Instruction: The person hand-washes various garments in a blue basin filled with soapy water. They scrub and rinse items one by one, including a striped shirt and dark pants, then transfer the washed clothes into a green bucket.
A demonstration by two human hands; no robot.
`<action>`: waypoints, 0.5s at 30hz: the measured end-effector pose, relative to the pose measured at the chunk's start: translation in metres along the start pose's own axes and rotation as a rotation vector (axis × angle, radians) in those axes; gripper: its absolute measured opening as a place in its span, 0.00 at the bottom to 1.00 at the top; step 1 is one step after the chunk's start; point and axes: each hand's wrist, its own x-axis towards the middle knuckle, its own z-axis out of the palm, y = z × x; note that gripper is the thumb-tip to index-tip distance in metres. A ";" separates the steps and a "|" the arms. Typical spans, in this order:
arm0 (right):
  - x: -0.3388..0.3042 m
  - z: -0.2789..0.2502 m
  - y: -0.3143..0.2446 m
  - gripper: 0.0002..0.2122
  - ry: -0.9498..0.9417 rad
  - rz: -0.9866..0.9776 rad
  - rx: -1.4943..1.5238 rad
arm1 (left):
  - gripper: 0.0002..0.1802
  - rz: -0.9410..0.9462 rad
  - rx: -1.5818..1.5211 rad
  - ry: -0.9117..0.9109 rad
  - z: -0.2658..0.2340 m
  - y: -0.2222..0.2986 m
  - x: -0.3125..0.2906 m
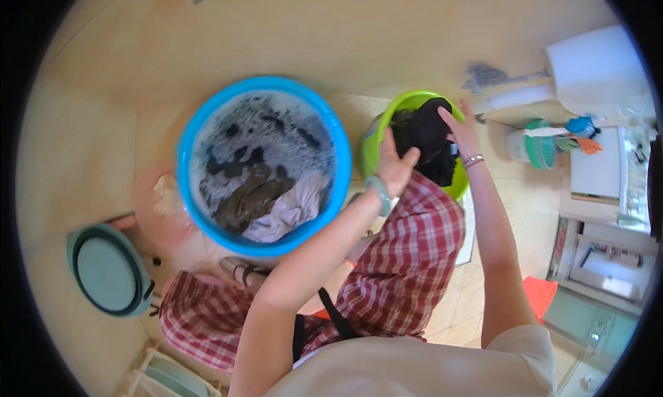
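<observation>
Black cloth (pixel 429 131) lies in the green tub (pixel 371 150), at one o'clock from the left hand (pixel 397 170), nine o'clock from the right hand (pixel 467 134). Both hands touch it; whether they grip, I cannot tell. Its underside is hidden.

Both the left hand (pixel 397 170) and right hand (pixel 466 133) are at black clothing (pixel 429 131) in a green bucket (pixel 371 152). To its left, a blue tub (pixel 184 165) holds soapy water (pixel 297 117), with brown cloth (pixel 252 202) beside white cloth (pixel 293 210). A folding basin (pixel 107 274) leans at far left.
</observation>
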 end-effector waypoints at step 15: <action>-0.034 0.118 -0.078 0.15 -0.578 -0.775 -0.700 | 0.26 0.088 1.021 0.105 -0.205 -0.031 -0.058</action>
